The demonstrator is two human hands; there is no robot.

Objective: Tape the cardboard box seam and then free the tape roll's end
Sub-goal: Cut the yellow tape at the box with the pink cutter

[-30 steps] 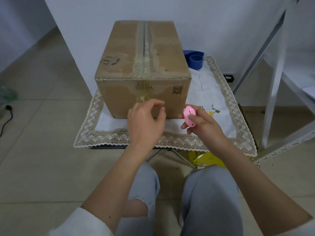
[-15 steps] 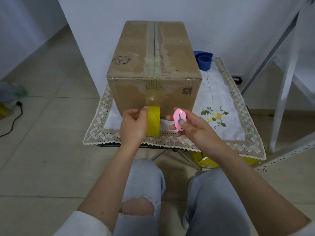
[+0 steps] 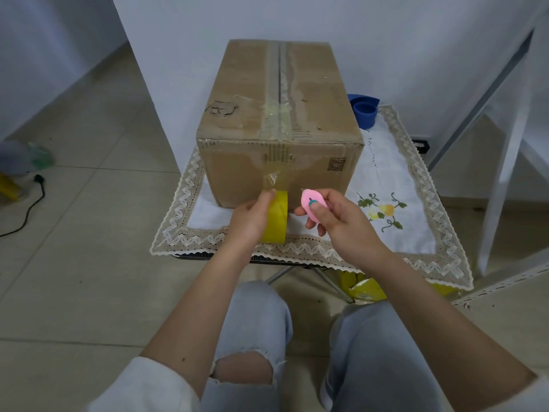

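White walls and pale floor tiles surround a small folding table under a lace-edged white cloth [image 3: 395, 179], where a brown cardboard box [image 3: 279, 126] stands with its taped top seam running from far to near. Behind its far right corner sits a blue plastic tape holder [image 3: 364, 110].

Risks, as I judge them: the clear strip [image 3: 274, 181] running from the box's near face down to the yellow roll of packing tape [image 3: 277, 217] could slacken, wrinkle or stick to itself if the roll twists. A careless cut with the pink oval cutter [image 3: 313, 205] could nick a finger or the box. Once cut, the loose end could fall back onto the roll.

Just in front of the box's near face, the left hand [image 3: 249, 218] grips the roll, fingers curled over its left side, thumb at its top edge. Just right of the roll, apart from it, the right hand [image 3: 341, 223] pinches the cutter, thumb pressed on its face.
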